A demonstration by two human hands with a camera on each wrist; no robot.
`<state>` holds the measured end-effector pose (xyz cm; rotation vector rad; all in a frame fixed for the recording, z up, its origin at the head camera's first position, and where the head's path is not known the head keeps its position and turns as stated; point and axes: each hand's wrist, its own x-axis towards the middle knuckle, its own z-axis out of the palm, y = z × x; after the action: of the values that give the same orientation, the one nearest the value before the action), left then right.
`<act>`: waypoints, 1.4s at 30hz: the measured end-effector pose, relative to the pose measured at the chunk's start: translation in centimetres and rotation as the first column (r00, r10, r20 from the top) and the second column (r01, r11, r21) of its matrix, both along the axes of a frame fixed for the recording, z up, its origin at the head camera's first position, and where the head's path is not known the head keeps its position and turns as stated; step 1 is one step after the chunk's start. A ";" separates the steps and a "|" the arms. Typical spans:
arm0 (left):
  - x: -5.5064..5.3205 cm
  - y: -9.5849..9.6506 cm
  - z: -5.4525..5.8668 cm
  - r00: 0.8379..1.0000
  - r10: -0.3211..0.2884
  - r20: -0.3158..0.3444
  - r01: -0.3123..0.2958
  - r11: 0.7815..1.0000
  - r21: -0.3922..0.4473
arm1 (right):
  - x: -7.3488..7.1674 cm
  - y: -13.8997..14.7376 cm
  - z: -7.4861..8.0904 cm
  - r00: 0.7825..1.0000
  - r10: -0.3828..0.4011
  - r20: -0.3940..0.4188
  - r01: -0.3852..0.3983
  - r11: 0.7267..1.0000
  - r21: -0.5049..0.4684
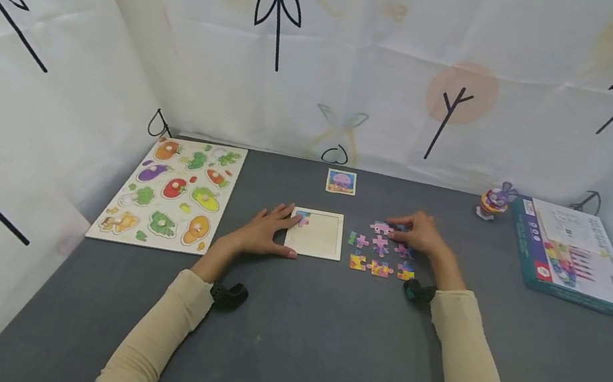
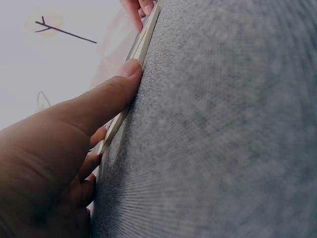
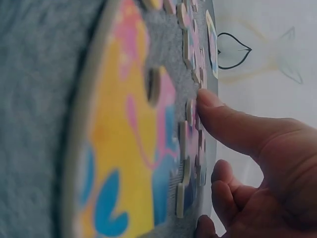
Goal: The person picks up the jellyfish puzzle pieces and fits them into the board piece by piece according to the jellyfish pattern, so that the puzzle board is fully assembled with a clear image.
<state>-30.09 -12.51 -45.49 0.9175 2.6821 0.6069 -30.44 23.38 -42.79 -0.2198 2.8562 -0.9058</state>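
Observation:
My left hand (image 1: 266,230) rests at the left side of a shallow wooden puzzle tray (image 1: 321,251), fingers spread. Its thumb lies along the tray's near edge, which the left wrist view shows close up. One jigsaw piece (image 1: 304,219) sits in the tray's upper left corner beside my index fingertip. Right of the tray, several colourful jigsaw pieces (image 1: 380,246) lie in loose rows. My right hand (image 1: 423,234) pinches a dark bluish piece (image 1: 400,228) in the far row between thumb and index finger, partly hiding it. A yellow piece (image 3: 114,148) fills the foreground of the right wrist view.
A small picture card (image 1: 340,190) lies beyond the tray. To the left is a white board (image 1: 219,203) with vegetable pictures. A small purple toy figure (image 1: 493,201) stands beside a teal-edged box (image 1: 581,257) at the right. Printed white curtains (image 1: 362,78) surround the grey table (image 1: 315,355).

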 end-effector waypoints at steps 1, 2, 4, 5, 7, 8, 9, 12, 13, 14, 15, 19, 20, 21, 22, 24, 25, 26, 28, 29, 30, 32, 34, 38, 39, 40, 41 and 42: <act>0.0 0.0 0.0 1.000 0.000 -0.001 0.000 1.000 0.000 | -0.1 0.0 -0.1 1.000 -0.005 0.001 0.005 1.000 0.002; 0.1 0.0 0.0 1.000 0.001 -0.002 -0.001 1.000 0.003 | -0.1 -0.1 -0.2 1.000 -0.011 0.006 0.011 1.000 0.000; 0.1 -0.1 0.0 1.000 0.002 -0.008 -0.002 1.000 0.003 | -0.1 -0.2 -0.2 1.000 -0.018 -0.003 0.018 1.000 -0.002; 0.2 -0.1 0.1 1.000 0.002 -0.009 -0.002 1.000 0.004 | -0.1 -0.3 -0.2 1.000 -0.015 -0.019 0.015 1.000 0.001; 0.3 -0.1 0.2 1.000 -0.001 -0.013 0.001 1.000 0.007 | -0.1 -0.7 -0.1 0.998 -0.003 -0.070 0.003 1.000 -0.001; 0.3 -0.1 0.2 1.000 -0.003 -0.014 0.004 1.000 0.008 | 0.0 -1.1 -0.1 0.995 0.001 -0.102 -0.002 1.000 -0.008; 0.4 -0.1 0.2 1.000 -0.006 -0.017 0.006 1.000 0.007 | 0.0 -1.5 0.0 0.990 0.002 -0.138 -0.003 1.000 -0.010; 0.4 0.0 0.1 1.000 -0.010 -0.020 0.010 1.000 0.005 | 0.0 -3.5 0.2 0.973 0.000 -0.230 -0.008 0.999 -0.033; 0.4 0.1 0.1 1.000 -0.008 -0.019 0.008 1.000 0.002 | 0.0 -4.4 0.3 0.970 -0.001 -0.245 -0.011 0.999 -0.048; 0.3 0.1 0.1 1.000 -0.007 -0.021 0.007 1.000 -0.002 | 0.0 -5.2 0.3 0.968 0.004 -0.252 -0.019 0.998 -0.056; 0.3 0.1 0.0 1.000 -0.004 -0.021 0.004 1.000 -0.009 | 0.0 -6.1 0.4 0.968 0.011 -0.251 -0.028 0.998 -0.064; 0.3 0.1 -0.1 1.000 -0.001 -0.017 0.001 1.000 -0.017 | -0.2 -9.3 0.4 0.977 0.060 -0.202 -0.081 0.992 -0.096; 0.4 0.1 0.0 1.000 -0.004 -0.018 0.003 1.000 -0.015 | -0.3 -9.9 0.4 0.980 0.068 -0.186 -0.088 0.991 -0.099; 0.4 0.1 0.0 1.000 -0.005 -0.017 0.005 1.000 -0.014 | -0.4 -10.4 0.4 0.983 0.077 -0.168 -0.096 0.990 -0.108; 0.4 0.1 0.0 1.000 -0.008 -0.018 0.008 1.000 -0.012 | -0.4 -10.9 0.4 0.984 0.084 -0.158 -0.103 0.988 -0.114; 0.5 0.1 0.2 1.000 -0.014 -0.021 0.013 1.000 -0.006 | -0.7 -11.6 0.2 0.985 0.095 -0.141 -0.112 0.986 -0.124; 0.5 0.1 0.2 1.000 -0.015 -0.023 0.015 1.000 -0.006 | -0.8 -11.8 0.2 0.986 0.099 -0.133 -0.117 0.985 -0.131; 0.5 0.1 0.3 1.000 -0.017 -0.024 0.017 1.000 -0.004 | -0.9 -12.0 0.2 0.986 0.102 -0.128 -0.120 0.983 -0.137; 0.6 0.1 0.3 0.999 -0.021 -0.029 0.021 1.000 0.000 | -1.0 -12.2 0.1 0.987 0.108 -0.123 -0.126 0.981 -0.149; 0.6 0.1 0.3 0.999 -0.024 -0.029 0.024 1.000 0.003 | -1.1 -12.3 0.1 0.986 0.114 -0.121 -0.132 0.979 -0.156; 0.6 0.1 0.3 0.999 -0.025 -0.029 0.025 1.000 0.004 | -1.1 -12.3 0.1 0.985 0.122 -0.118 -0.141 0.976 -0.164; 0.6 0.0 0.3 0.999 -0.026 -0.033 0.027 1.000 0.006 | -1.2 -12.3 -0.1 0.983 0.146 -0.115 -0.165 0.968 -0.186; 0.5 0.0 0.2 0.999 -0.027 -0.037 0.027 1.000 0.004 | -1.4 -12.3 -0.3 0.974 0.185 -0.134 -0.209 0.959 -0.192; 0.5 0.0 0.2 0.999 -0.021 -0.037 0.021 1.000 -0.007 | -1.8 -12.5 -0.5 0.950 0.258 -0.175 -0.287 0.943 -0.167; 0.5 0.0 0.3 0.999 -0.020 -0.036 0.020 1.000 -0.008 | -1.9 -12.6 -0.5 0.946 0.269 -0.182 -0.298 0.942 -0.156; 0.5 0.1 0.3 0.999 -0.019 -0.036 0.019 1.000 -0.009 | -2.0 -12.6 -0.5 0.943 0.278 -0.184 -0.305 0.942 -0.137; 0.6 0.1 0.4 0.999 -0.019 -0.034 0.018 1.000 -0.009 | -2.0 -12.7 -0.5 0.942 0.283 -0.181 -0.307 0.944 -0.121; 0.6 0.1 0.4 0.999 -0.020 -0.034 0.019 1.000 -0.005 | -2.1 -12.8 -0.5 0.943 0.283 -0.174 -0.303 0.947 -0.103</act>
<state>-29.51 -12.44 -45.11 0.9601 2.6999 0.5865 -32.52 10.62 -43.26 -0.7422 2.7940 -1.0494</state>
